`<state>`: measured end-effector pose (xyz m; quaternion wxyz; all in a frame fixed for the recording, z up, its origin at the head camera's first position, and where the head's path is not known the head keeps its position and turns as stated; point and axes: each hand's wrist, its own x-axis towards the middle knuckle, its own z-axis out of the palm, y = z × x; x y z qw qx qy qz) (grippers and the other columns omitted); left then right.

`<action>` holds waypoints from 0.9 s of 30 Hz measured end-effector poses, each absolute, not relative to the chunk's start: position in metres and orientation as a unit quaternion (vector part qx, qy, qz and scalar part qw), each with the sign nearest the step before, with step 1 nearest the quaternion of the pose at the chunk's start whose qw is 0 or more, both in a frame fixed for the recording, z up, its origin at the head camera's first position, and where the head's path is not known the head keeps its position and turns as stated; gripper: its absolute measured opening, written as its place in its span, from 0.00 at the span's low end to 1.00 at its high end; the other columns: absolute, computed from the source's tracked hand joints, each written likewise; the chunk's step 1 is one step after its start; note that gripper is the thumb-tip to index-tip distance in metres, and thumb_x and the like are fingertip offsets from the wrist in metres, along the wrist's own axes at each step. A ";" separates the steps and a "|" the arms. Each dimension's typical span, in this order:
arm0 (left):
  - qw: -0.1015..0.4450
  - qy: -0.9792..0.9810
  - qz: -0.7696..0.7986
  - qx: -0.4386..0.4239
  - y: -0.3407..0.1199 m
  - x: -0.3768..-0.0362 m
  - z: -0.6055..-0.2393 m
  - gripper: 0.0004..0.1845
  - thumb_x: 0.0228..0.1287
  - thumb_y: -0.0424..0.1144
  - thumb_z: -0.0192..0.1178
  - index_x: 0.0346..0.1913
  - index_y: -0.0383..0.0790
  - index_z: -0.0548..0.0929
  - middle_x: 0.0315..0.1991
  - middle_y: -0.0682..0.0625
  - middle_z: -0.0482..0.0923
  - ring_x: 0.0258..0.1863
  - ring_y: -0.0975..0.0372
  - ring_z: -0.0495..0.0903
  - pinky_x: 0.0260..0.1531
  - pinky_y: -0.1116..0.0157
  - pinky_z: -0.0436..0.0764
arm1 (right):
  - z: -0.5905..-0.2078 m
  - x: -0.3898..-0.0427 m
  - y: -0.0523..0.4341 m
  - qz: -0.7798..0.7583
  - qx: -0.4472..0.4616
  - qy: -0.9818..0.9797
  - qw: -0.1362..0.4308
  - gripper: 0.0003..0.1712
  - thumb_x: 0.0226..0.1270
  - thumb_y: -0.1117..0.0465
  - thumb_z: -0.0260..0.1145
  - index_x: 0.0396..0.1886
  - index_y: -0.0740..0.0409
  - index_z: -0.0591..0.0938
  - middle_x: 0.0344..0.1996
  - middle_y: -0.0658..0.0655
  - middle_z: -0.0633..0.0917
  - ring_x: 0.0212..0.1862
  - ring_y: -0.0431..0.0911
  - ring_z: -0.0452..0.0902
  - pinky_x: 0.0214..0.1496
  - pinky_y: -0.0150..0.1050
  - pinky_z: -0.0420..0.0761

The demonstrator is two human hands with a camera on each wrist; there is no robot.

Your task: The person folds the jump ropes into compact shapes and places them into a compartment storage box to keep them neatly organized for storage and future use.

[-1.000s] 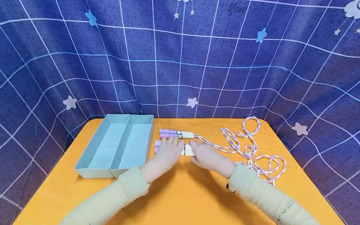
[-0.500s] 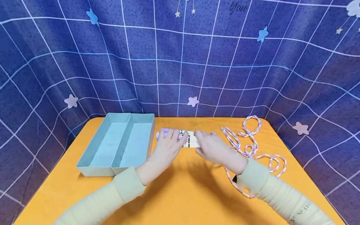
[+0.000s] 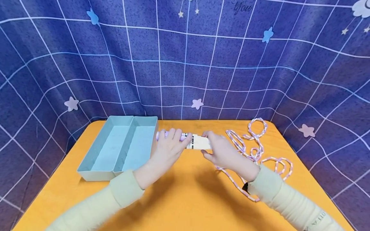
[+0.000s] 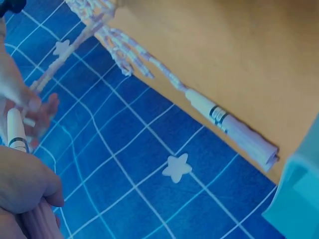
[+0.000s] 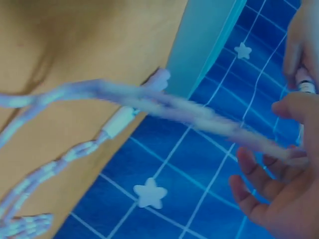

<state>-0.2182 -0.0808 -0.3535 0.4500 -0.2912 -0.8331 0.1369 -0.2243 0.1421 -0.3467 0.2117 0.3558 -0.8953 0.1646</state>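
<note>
My left hand (image 3: 169,146) grips a jump rope by its purple-and-white handles (image 3: 199,142), held above the table. In the left wrist view, the left hand (image 4: 27,184) has its fingers wrapped round the purple part. My right hand (image 3: 222,150) is at the white ends, thumb and fingers apart. The right wrist view shows the right hand (image 5: 284,184) with loosely bent fingers and the beaded rope (image 5: 214,122) running across them. Another jump rope's handles (image 4: 229,127) lie on the table, hidden behind the held ones in the head view.
Two light-blue bins (image 3: 115,147) stand side by side on the left of the orange table (image 3: 185,199). Loops of pink-and-white beaded rope (image 3: 277,166) spread over the right side. A blue star-patterned curtain (image 3: 185,64) rises behind the table.
The gripped handles have come up off the table and away from me. My right hand has slid right, its fingers parting. Some beaded rope now hangs beneath the right forearm.
</note>
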 end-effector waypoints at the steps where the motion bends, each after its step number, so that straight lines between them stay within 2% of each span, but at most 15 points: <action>1: 0.448 -0.834 0.136 -0.290 -0.082 -0.218 -0.351 0.17 0.66 0.32 0.42 0.51 0.52 0.74 0.34 0.46 0.71 0.34 0.53 0.70 0.32 0.55 0.68 | -0.349 -0.225 0.145 0.180 0.352 -0.893 0.215 0.32 0.49 0.58 0.73 0.51 0.63 0.68 0.25 0.52 0.79 0.22 0.40 0.71 0.24 0.34 0.72; 3: 0.445 -0.838 0.133 -0.287 -0.083 -0.218 -0.344 0.16 0.66 0.32 0.43 0.51 0.52 0.74 0.35 0.45 0.71 0.34 0.52 0.70 0.33 0.54 0.68 | -0.353 -0.228 0.150 0.205 0.348 -0.887 0.223 0.35 0.48 0.57 0.74 0.52 0.64 0.68 0.22 0.51 0.77 0.20 0.39 0.69 0.22 0.32 0.70; 6: 0.454 -0.834 0.120 -0.289 -0.086 -0.219 -0.336 0.16 0.66 0.31 0.42 0.51 0.49 0.75 0.34 0.45 0.72 0.35 0.51 0.71 0.34 0.53 0.69 | -0.363 -0.232 0.157 0.227 0.335 -0.887 0.223 0.37 0.46 0.54 0.75 0.51 0.64 0.68 0.24 0.51 0.78 0.24 0.39 0.74 0.25 0.33 0.74; 10: 0.471 -0.823 0.111 -0.298 -0.088 -0.220 -0.327 0.17 0.66 0.30 0.39 0.51 0.46 0.74 0.34 0.44 0.72 0.36 0.50 0.71 0.35 0.51 0.69 | -0.380 -0.233 0.165 0.266 0.320 -0.895 0.158 0.32 0.48 0.51 0.74 0.48 0.61 0.71 0.27 0.49 0.81 0.32 0.42 0.79 0.32 0.35 0.78; 14: 0.476 -0.820 0.111 -0.299 -0.090 -0.222 -0.319 0.16 0.67 0.30 0.38 0.51 0.45 0.72 0.35 0.43 0.72 0.35 0.50 0.70 0.35 0.50 0.68 | -0.399 -0.231 0.171 0.293 0.310 -0.901 0.077 0.25 0.51 0.50 0.72 0.46 0.54 0.74 0.29 0.46 0.81 0.32 0.37 0.77 0.35 0.35 0.77; 16: 0.473 -0.823 0.113 -0.294 -0.091 -0.221 -0.315 0.16 0.67 0.31 0.38 0.52 0.45 0.72 0.36 0.43 0.72 0.36 0.50 0.70 0.35 0.51 0.68 | -0.409 -0.230 0.173 0.292 0.310 -0.903 0.055 0.22 0.52 0.51 0.72 0.44 0.52 0.76 0.29 0.45 0.81 0.30 0.34 0.74 0.34 0.34 0.76; 18: 0.468 -0.828 0.117 -0.287 -0.092 -0.221 -0.312 0.15 0.67 0.34 0.41 0.53 0.44 0.71 0.36 0.43 0.72 0.36 0.50 0.70 0.35 0.52 0.68 | -0.417 -0.228 0.176 0.291 0.310 -0.904 0.032 0.18 0.53 0.53 0.71 0.42 0.51 0.77 0.28 0.44 0.81 0.23 0.32 0.68 0.26 0.32 0.73; 20: 0.463 -0.832 0.121 -0.280 -0.093 -0.221 -0.309 0.14 0.67 0.36 0.44 0.53 0.44 0.71 0.37 0.43 0.72 0.36 0.50 0.70 0.34 0.53 0.68 | -0.425 -0.228 0.179 0.295 0.311 -0.903 0.011 0.15 0.54 0.57 0.71 0.40 0.53 0.77 0.26 0.43 0.80 0.20 0.32 0.64 0.23 0.30 0.69; 22: 0.458 -0.836 0.122 -0.275 -0.094 -0.221 -0.306 0.14 0.67 0.36 0.44 0.54 0.43 0.70 0.37 0.43 0.72 0.36 0.50 0.70 0.35 0.53 0.68 | -0.434 -0.229 0.183 0.305 0.315 -0.899 -0.006 0.11 0.54 0.61 0.70 0.36 0.54 0.78 0.24 0.42 0.79 0.19 0.32 0.64 0.22 0.29 0.69; 24: 0.462 -0.835 0.120 -0.273 -0.096 -0.222 -0.305 0.14 0.68 0.35 0.42 0.53 0.43 0.70 0.37 0.43 0.72 0.36 0.50 0.70 0.34 0.53 0.67 | -0.442 -0.230 0.188 0.317 0.314 -0.895 -0.026 0.08 0.54 0.63 0.69 0.33 0.54 0.78 0.24 0.41 0.79 0.21 0.32 0.66 0.24 0.29 0.71; 27: 0.473 -0.831 0.116 -0.268 -0.097 -0.223 -0.302 0.16 0.68 0.31 0.36 0.53 0.43 0.70 0.36 0.43 0.71 0.35 0.50 0.69 0.33 0.53 0.67 | -0.453 -0.230 0.196 0.332 0.318 -0.887 -0.043 0.04 0.55 0.64 0.67 0.30 0.54 0.79 0.23 0.41 0.79 0.24 0.32 0.68 0.27 0.29 0.72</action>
